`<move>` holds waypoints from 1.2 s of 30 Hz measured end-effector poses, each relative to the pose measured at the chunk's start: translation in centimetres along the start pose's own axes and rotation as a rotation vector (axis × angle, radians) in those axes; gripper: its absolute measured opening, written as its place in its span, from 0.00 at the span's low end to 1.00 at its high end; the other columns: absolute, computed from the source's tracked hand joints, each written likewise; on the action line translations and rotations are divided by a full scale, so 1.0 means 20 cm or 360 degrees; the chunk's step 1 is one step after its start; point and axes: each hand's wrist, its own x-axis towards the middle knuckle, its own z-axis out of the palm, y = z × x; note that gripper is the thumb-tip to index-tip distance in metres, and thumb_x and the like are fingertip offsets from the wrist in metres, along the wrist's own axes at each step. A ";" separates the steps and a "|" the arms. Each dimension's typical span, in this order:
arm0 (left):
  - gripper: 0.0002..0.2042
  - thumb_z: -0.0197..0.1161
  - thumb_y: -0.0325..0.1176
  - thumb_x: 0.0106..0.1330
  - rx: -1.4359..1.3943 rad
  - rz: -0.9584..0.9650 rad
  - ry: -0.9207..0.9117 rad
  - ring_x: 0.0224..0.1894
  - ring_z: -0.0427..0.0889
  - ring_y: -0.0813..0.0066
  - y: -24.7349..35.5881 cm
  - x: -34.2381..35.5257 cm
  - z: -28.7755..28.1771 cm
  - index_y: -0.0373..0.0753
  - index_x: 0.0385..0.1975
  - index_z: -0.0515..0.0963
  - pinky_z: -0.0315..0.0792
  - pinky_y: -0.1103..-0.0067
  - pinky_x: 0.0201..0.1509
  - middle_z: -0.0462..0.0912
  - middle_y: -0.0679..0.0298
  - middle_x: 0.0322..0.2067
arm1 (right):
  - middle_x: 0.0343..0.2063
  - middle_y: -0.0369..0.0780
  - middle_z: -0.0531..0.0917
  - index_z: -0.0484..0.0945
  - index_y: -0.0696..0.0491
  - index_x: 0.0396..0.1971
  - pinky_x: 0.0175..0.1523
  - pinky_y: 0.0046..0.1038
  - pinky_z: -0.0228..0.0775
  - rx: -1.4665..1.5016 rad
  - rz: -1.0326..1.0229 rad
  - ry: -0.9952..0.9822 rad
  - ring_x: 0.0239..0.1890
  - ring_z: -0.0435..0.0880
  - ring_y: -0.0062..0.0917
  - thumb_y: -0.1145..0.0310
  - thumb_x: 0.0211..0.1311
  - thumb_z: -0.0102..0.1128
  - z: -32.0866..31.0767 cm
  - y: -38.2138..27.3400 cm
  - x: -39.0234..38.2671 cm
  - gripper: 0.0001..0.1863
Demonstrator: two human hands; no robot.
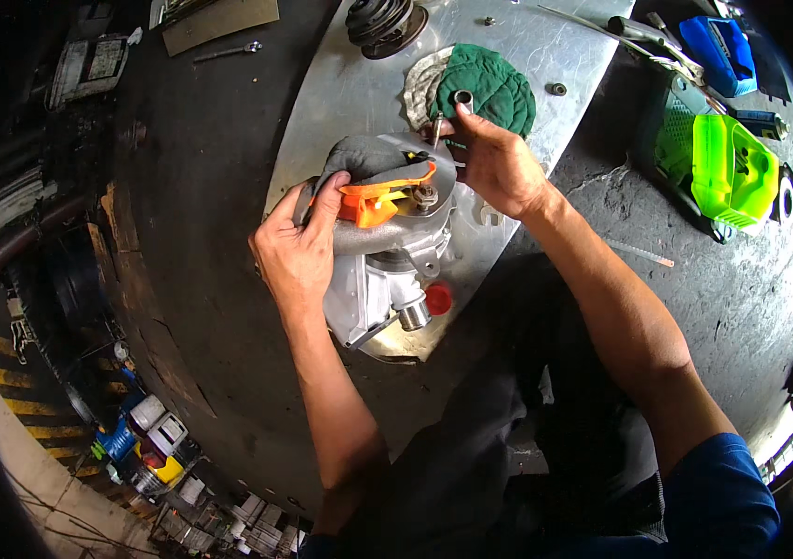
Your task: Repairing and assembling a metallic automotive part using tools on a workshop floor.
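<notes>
My left hand (298,238) is closed on the edge of a dark grey cloth piece with orange trim (368,168), bunched over a silvery cast-metal housing (359,289). A bolt head (425,197) stands up from the housing just beside the cloth. On the far right side of the housing, my right hand (499,163) pinches a slim metal tool with a round socket end (463,98) between thumb and fingers. The rest of that tool is partly hidden by the fingers. Behind it lies a folded green cloth (499,84). A red round cap (438,298) shows by the housing's near side.
A shiny metal sheet (322,102) lies under the work on a dark bench. Far off stands a black ribbed part (382,23); a small nut (557,89) lies right. Bright green (741,177) and blue (720,56) plastic trays sit rightward. A ratchet (229,52) lies far left.
</notes>
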 end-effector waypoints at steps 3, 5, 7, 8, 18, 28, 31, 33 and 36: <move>0.14 0.73 0.42 0.66 0.0051 -0.0007 -0.0011 0.26 0.74 0.84 0.04 0.00 -0.01 0.36 0.40 0.87 0.73 0.80 0.34 0.87 0.60 0.25 | 0.42 0.29 0.85 0.80 0.45 0.45 0.45 0.25 0.65 0.0020 0.0015 -0.0037 0.42 0.77 0.18 0.53 0.73 0.57 -0.01 0.00 -0.01 0.13; 0.14 0.72 0.42 0.66 0.0067 -0.0011 -0.0014 0.26 0.74 0.84 0.03 0.00 -0.02 0.36 0.40 0.87 0.73 0.80 0.34 0.87 0.60 0.25 | 0.41 0.30 0.85 0.80 0.46 0.45 0.45 0.25 0.66 0.0014 0.0024 -0.0037 0.42 0.77 0.18 0.57 0.73 0.58 0.01 0.00 -0.01 0.11; 0.14 0.72 0.42 0.66 0.0078 -0.0014 -0.0019 0.26 0.74 0.84 0.02 0.00 -0.02 0.37 0.40 0.87 0.73 0.80 0.34 0.87 0.61 0.25 | 0.42 0.30 0.85 0.81 0.46 0.44 0.45 0.25 0.66 -0.0011 0.0016 -0.0021 0.42 0.77 0.18 0.58 0.72 0.58 0.01 0.00 -0.01 0.10; 0.14 0.72 0.42 0.66 0.0093 -0.0004 -0.0014 0.26 0.75 0.83 0.02 0.00 -0.01 0.36 0.40 0.87 0.73 0.80 0.34 0.87 0.61 0.25 | 0.42 0.30 0.84 0.81 0.47 0.44 0.45 0.26 0.66 -0.0037 0.0006 -0.0004 0.42 0.77 0.18 0.59 0.72 0.59 0.01 0.00 -0.01 0.09; 0.14 0.72 0.41 0.66 0.0122 0.0065 0.0001 0.27 0.76 0.83 0.03 0.00 -0.01 0.35 0.40 0.87 0.73 0.79 0.35 0.87 0.59 0.26 | 0.42 0.31 0.83 0.81 0.51 0.41 0.60 0.29 0.70 -0.0127 -0.0049 -0.0111 0.49 0.80 0.19 0.72 0.70 0.61 -0.02 0.00 -0.01 0.04; 0.13 0.72 0.40 0.67 0.0075 0.0019 0.0015 0.27 0.76 0.85 0.00 -0.01 -0.02 0.35 0.39 0.87 0.73 0.80 0.35 0.88 0.60 0.27 | 0.42 0.33 0.84 0.82 0.53 0.47 0.51 0.27 0.72 -0.0125 -0.0097 -0.0059 0.42 0.80 0.21 0.64 0.74 0.58 0.00 -0.04 -0.03 0.11; 0.13 0.72 0.39 0.66 0.0056 0.0033 0.0012 0.27 0.76 0.85 0.00 -0.04 -0.02 0.35 0.40 0.87 0.73 0.81 0.36 0.88 0.61 0.26 | 0.37 0.36 0.84 0.82 0.55 0.45 0.39 0.23 0.69 -0.0425 -0.0503 0.0328 0.32 0.77 0.19 0.56 0.75 0.54 0.07 -0.10 -0.04 0.17; 0.13 0.73 0.38 0.66 -0.0005 0.0018 0.0042 0.27 0.77 0.85 0.03 -0.06 -0.04 0.35 0.41 0.86 0.73 0.81 0.36 0.88 0.61 0.27 | 0.33 0.37 0.85 0.82 0.56 0.40 0.32 0.20 0.67 -0.0704 -0.0878 0.0383 0.26 0.76 0.16 0.55 0.75 0.54 0.21 -0.17 -0.09 0.18; 0.13 0.74 0.37 0.65 0.0020 -0.0063 0.0013 0.27 0.78 0.83 0.08 -0.09 -0.02 0.34 0.41 0.86 0.74 0.80 0.35 0.88 0.58 0.27 | 0.37 0.40 0.85 0.81 0.60 0.46 0.44 0.29 0.76 -0.1388 -0.0916 0.0090 0.36 0.83 0.30 0.51 0.72 0.58 0.46 -0.26 -0.24 0.24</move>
